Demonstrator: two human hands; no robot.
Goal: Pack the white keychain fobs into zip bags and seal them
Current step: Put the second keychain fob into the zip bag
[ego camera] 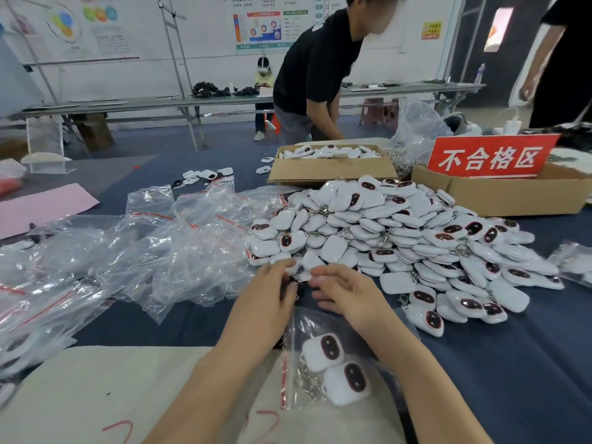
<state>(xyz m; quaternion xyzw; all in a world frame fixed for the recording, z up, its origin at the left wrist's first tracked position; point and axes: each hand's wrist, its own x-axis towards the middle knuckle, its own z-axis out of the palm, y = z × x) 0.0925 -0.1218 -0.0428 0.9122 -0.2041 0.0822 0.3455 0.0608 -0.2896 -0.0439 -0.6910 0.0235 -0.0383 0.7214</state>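
A big heap of white keychain fobs [400,238] with dark oval faces covers the blue table right of centre. My left hand [272,299] and my right hand [346,293] meet at the heap's near edge, with curled fingers around a fob [298,274] between them; which hand grips it is hard to tell. Below my wrists lies a clear zip bag [323,366] with a red seal strip, holding two fobs with key rings. Empty zip bags [160,251] are piled to the left.
Two cardboard boxes stand behind the heap: one [330,169] filled with fobs, one [512,193] bearing a red sign [490,157]. A person in black [317,75] bends over the far box. A beige sheet [112,389] lies at the near edge, pink paper [41,206] at left.
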